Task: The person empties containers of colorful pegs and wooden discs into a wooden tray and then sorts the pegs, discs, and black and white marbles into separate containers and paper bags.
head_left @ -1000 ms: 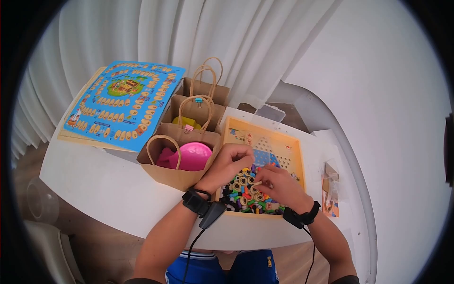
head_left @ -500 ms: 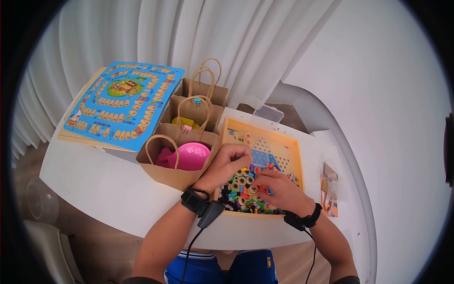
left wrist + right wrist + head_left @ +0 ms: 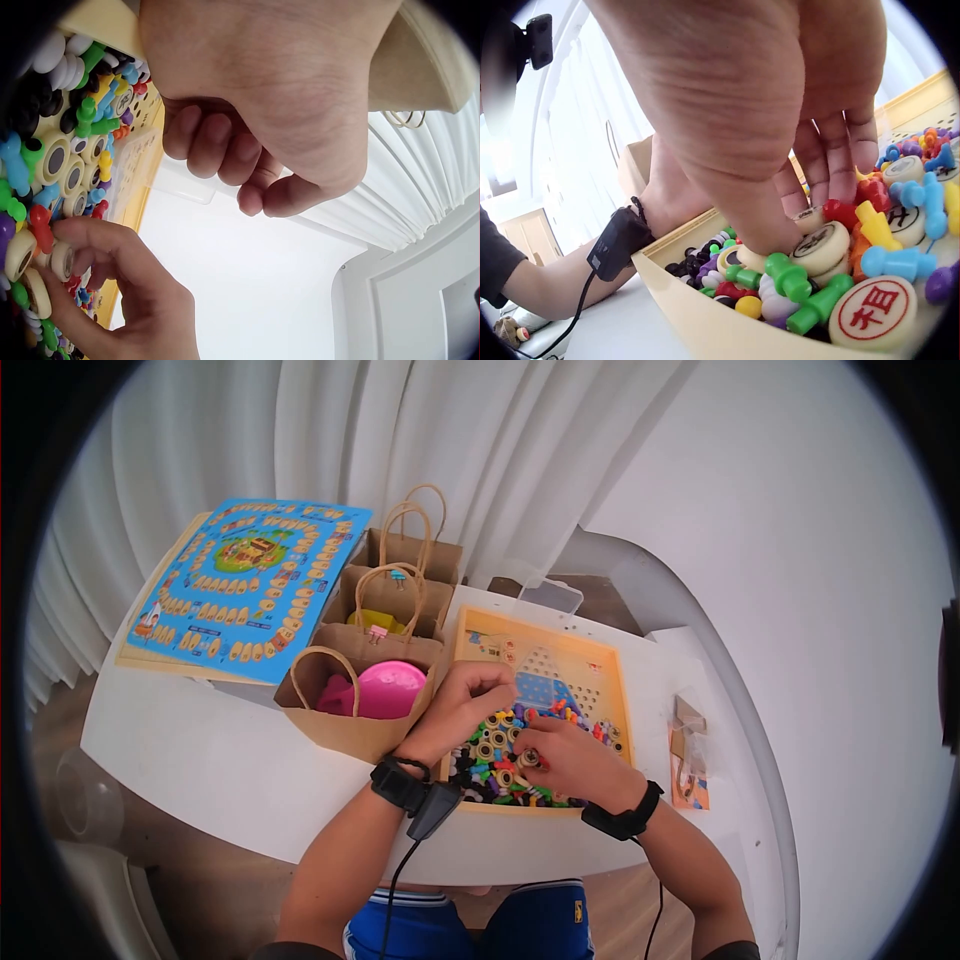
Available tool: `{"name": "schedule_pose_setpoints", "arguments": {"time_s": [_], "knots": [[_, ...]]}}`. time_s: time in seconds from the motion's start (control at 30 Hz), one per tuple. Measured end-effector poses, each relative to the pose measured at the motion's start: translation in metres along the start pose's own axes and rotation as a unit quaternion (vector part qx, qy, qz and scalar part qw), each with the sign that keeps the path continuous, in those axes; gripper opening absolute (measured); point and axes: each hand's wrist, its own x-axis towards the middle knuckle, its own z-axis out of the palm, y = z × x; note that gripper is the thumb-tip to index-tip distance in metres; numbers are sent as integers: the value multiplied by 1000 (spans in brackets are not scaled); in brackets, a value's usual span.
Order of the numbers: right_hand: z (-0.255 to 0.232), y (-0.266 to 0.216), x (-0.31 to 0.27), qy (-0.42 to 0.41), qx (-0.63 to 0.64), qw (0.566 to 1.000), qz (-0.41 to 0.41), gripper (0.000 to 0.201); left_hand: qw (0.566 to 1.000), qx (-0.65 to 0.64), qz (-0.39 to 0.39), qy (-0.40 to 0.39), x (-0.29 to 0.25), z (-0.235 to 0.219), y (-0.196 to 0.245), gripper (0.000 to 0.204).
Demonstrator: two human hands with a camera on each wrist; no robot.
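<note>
A shallow wooden box [image 3: 627, 705] holds a pile of wooden Chinese chess pieces and coloured plastic pawns [image 3: 821, 306]. Down in the pile, my right hand [image 3: 572, 758] pinches a round Chinese chess piece [image 3: 61, 261] between thumb and index finger. Its other fingers stretch over the pawns. My left hand [image 3: 468, 705] hovers by the box's left side, fingers curled in and thumb tip against the index finger. Nothing shows in its grasp, though its palm is hidden. Close to the near wall lies a piece with a red character [image 3: 874, 311].
Left of the box stand several brown paper bags, the nearest [image 3: 350, 735] with a pink plastic item [image 3: 390, 690] inside. A blue game board [image 3: 250, 585] lies farther left. Inside the box's far half is a clear lid [image 3: 540, 690]. Small packets [image 3: 690, 750] lie right of the box.
My right hand has let go of a pale piece, lowered into the pile and taken another between its fingertips. The left hand stays nearly still; the head view has shifted slightly.
</note>
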Motion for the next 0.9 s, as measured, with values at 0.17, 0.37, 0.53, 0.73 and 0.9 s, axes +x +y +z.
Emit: {"name": "schedule_pose_setpoints", "arguments": {"time_s": [0.17,0.37,0.53,0.73,0.9], "knots": [[2,2,-3,20,-21,1000,-9,25,1000,-13,-4,-4,-1,-1,2,16],[-3,8,-3,37,107,992,48,24,1000,-18,-15,-18,-1,-4,1,18],[-3,12,-3,71,152,983,73,21,1000,-19,-4,-14,0,-3,0,18],[-5,8,4,91,116,986,76,18,1000,-15,2,-7,0,-3,-2,19],[-2,10,6,127,66,987,71,17,1000,-14,4,-13,0,-2,-1,19]]}}
